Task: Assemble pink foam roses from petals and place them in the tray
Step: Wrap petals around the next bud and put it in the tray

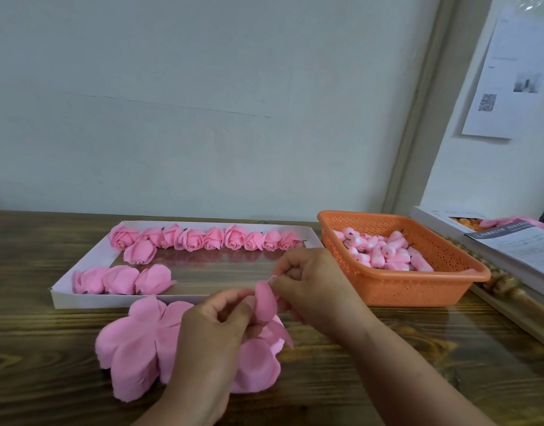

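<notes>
A stack of flat pink foam petals (pixel 135 342) lies on the wooden table (pixel 418 348), its right part hidden behind the left hand (pixel 215 327). Behind it, the white tray (pixel 89 259) holds finished pink roses (pixel 203 239). The left hand curls round a half-wrapped petal bud (pixel 266 302), while the right hand (pixel 310 284) pinches its top edge. Further right, an orange basket (pixel 418 290) holds small pink cores (pixel 384 250), their details hard to make out.
</notes>
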A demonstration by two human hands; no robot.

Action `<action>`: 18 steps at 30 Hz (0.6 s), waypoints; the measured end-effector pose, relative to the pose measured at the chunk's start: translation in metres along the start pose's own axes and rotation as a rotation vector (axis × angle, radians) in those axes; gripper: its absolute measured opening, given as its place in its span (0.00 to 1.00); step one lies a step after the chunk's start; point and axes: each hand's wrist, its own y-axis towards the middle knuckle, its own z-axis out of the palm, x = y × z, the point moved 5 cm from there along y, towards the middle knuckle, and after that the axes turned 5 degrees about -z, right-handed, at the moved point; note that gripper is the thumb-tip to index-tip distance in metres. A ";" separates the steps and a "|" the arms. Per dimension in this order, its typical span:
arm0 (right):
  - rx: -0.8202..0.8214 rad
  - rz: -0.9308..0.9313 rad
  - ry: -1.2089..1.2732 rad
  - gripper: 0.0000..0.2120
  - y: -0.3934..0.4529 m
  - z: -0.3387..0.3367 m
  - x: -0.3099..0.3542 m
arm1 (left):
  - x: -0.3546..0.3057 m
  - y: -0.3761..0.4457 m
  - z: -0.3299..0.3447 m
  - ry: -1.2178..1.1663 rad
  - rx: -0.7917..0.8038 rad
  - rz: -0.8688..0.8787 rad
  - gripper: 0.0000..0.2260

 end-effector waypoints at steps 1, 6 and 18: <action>0.004 0.015 0.030 0.10 0.000 0.000 -0.001 | 0.000 -0.001 0.000 0.033 0.026 0.016 0.09; -0.041 0.049 0.136 0.12 0.000 -0.002 -0.006 | -0.003 -0.010 0.007 0.351 0.212 0.167 0.19; 0.020 0.086 0.086 0.09 -0.001 0.010 -0.008 | -0.027 -0.012 0.008 0.896 -0.141 0.580 0.12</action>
